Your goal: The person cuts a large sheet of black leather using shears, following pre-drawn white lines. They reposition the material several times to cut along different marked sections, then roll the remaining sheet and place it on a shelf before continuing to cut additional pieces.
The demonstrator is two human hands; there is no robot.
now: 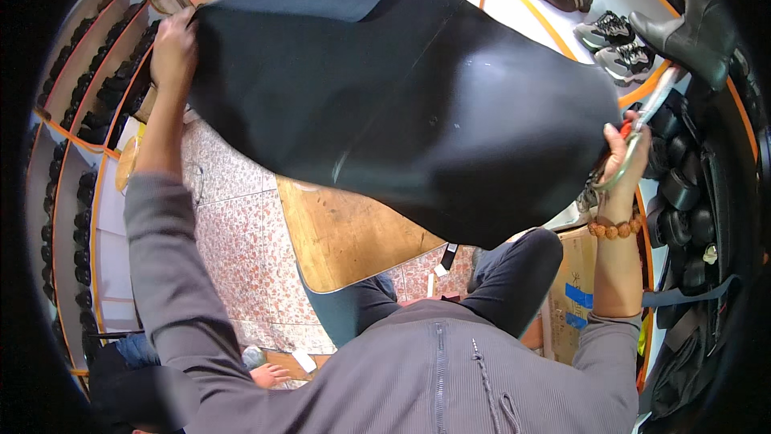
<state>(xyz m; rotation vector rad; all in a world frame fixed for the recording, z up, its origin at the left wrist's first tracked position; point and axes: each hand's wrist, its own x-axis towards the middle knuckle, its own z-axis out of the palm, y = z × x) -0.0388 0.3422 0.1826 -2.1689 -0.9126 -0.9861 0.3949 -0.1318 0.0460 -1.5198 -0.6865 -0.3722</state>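
Note:
A large black sheet, smooth like leather or rubber (385, 105), is stretched between my two raised hands above a small wooden table. Its far edge folds over, and pale scuff marks run across its surface. At the upper left my left hand (173, 48) is closed on the sheet's corner. My right hand (626, 157) grips the sheet's right edge and also carries a pair of scissors (660, 98), whose blades point up and away. The scissors' handles lie around the fingers of that hand.
Below the sheet is the wooden table (337, 241). Shelves of dark shoes (104, 89) line the left. On the right stand shelves with sneakers (622, 44), a grey boot (695, 36) and black shoes. A cardboard box (574, 273) sits by my right knee. Another person's hand (269, 374) shows at lower left.

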